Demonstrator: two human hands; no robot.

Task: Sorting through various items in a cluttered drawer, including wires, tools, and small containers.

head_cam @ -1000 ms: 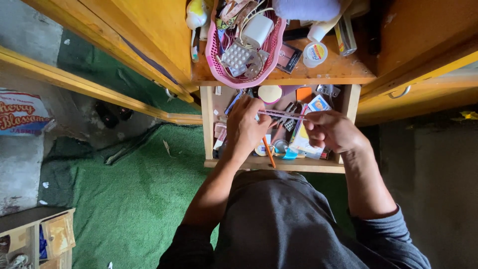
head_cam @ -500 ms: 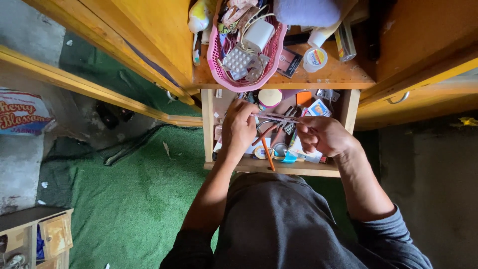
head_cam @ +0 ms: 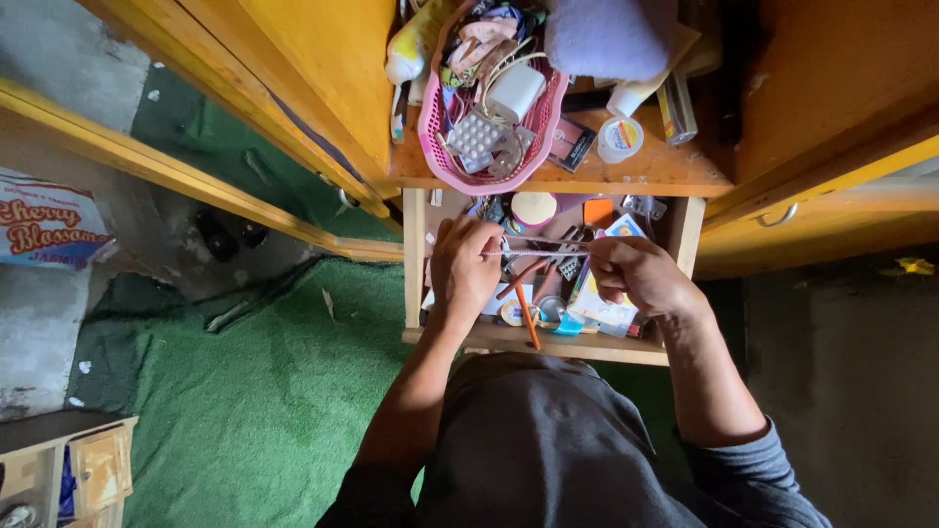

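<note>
L hand [head_cam: 465,269] & R hand [head_cam: 631,274], each pinching one end of thin cord [head_cam: 536,253], now pulled straighter over open drawer [head_cam: 548,342] vs. 1 s ago.

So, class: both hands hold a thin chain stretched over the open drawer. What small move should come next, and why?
Probably lift the chain straight up: it is taut between the left hand and right hand, just above the cluttered drawer, where it could snag.

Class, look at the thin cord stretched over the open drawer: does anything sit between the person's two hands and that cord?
Nothing visible does. The left hand and right hand each pinch an end of the cord, taut above the drawer clutter.
</note>
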